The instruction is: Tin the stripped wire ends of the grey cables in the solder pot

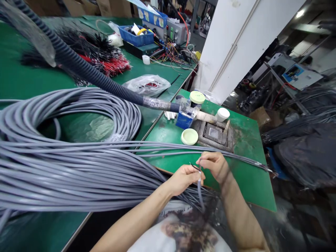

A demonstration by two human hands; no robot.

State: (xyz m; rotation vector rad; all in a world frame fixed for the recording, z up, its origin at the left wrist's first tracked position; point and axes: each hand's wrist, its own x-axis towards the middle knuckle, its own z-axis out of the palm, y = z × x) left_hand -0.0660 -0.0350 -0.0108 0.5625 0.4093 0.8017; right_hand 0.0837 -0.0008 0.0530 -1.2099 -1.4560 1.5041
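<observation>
A grey cable (200, 192) stands upright in front of my body, its stripped end at the top. My left hand (187, 178) pinches it just below the stripped part, where a white band shows. A dark thin wire from the cable end leans to the left over my left fingers. With finger and thumb closed, my right hand (214, 164) holds a thin reddish wire (200, 166) that rises from the same end. Behind my hands, several more grey cables (183, 147) lie across the green board with their stripped ends at the right.
Large coils of grey cable (78, 175) cover the left table. A solder pot (214, 134) sits on the board beside a pale round tub (189, 136) and a white cup (222, 114). A ribbed hose (105, 80) crosses overhead to the pot. Black and red wire bundles (110, 64) lie farther back.
</observation>
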